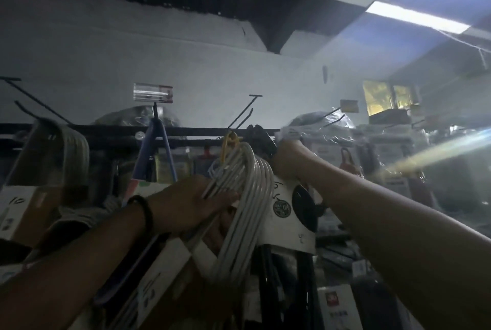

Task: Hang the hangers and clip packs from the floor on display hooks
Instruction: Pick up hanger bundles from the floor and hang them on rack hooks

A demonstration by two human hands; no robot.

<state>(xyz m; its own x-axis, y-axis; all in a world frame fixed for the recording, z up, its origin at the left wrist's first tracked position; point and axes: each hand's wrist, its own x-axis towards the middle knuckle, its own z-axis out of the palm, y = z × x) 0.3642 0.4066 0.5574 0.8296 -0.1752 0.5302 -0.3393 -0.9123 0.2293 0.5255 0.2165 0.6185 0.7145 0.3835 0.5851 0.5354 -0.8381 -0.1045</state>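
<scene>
Left hand (196,202) presses flat on the hangers (247,196). At one o'clock, the right hand's (288,155) grip cannot be told. If they miss the hook (242,111), the hangers could drop.

White hangers (247,191) bundled, hooks uppermost, at rail.

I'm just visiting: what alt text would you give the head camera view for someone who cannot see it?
In a dim shop, a person's left hand rests flat on a bundle of white hangers, while the right hand reaches up to the black rail. Bare hooks stick out above; a ceiling light glares.
</scene>
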